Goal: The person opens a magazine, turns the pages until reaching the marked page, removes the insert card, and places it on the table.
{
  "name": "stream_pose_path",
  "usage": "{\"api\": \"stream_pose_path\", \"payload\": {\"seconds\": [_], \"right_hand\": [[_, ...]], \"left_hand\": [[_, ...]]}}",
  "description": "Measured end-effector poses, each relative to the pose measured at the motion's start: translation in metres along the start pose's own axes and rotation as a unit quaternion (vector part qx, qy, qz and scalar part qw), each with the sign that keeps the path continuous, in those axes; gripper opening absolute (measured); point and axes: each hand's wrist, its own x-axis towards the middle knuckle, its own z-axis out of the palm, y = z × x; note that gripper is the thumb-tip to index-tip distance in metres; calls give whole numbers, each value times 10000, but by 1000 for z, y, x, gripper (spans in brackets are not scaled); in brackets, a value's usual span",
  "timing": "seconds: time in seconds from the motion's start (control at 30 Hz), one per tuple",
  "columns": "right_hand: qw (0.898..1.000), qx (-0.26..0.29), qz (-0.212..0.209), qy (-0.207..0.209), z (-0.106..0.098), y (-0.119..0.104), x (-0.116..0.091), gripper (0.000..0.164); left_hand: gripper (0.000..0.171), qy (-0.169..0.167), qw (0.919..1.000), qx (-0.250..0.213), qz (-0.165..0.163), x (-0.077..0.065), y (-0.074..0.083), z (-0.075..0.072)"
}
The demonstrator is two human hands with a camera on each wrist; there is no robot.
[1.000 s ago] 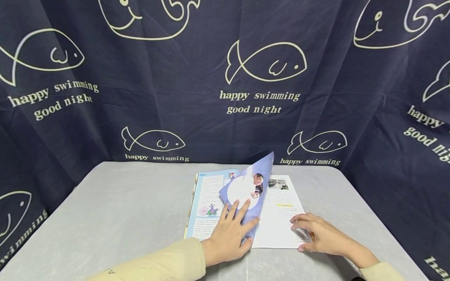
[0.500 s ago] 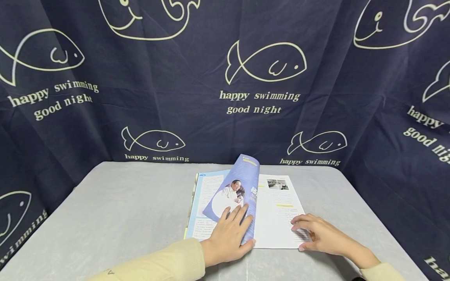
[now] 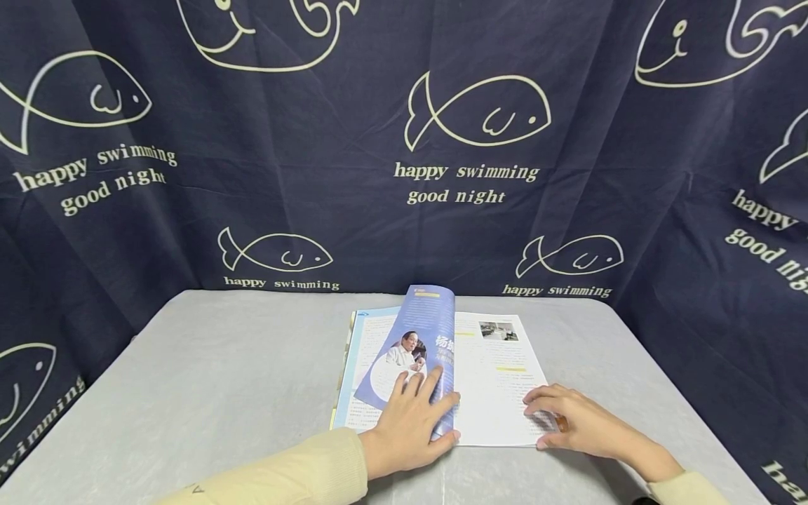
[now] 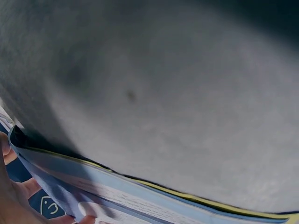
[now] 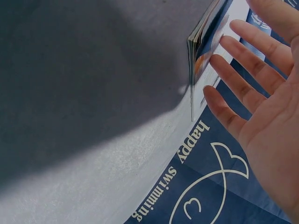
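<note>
A magazine (image 3: 492, 400) lies spread on the table, with a white right-hand page and a pale blue left-hand one. Over its left side bends a blue-violet page (image 3: 409, 319) with a round photo, its top still raised off the page beneath. My left hand (image 3: 407, 431) rests on the lower part of this blue page, fingers spread and straight. At the lower right corner of the magazine is my right hand (image 3: 581, 424), fingers over the white page, thumb by the bottom edge. The right wrist view has these fingers (image 5: 243, 60) loosely extended against the pages.
A grey cloth-covered table (image 3: 233, 379) extends around the magazine. Dark blue curtains (image 3: 379, 140) printed with white fish and lettering hang behind it and at both sides.
The blue page has swung over from right to left and sunk lower under my left hand, which stays nearly in place. More white page shows; the right hand stays put.
</note>
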Motion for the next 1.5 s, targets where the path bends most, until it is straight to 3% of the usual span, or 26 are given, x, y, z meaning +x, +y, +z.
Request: {"api": "stream_pose_path", "payload": {"seconds": [0.4,0.87,1.5], "right_hand": [[9985,538,-8,-31,-5,-1,4,28],[9997,-53,-58,242,-6,5,2,34],[9981,211,-142,563,-10,6,3,31]], "left_hand": [[48,-46,9997,-192,134,1,-1,0],[47,47,9997,-62,216,-1,-2,-1],[52,-25,9997,191,115,-2,-2,-3]]}}
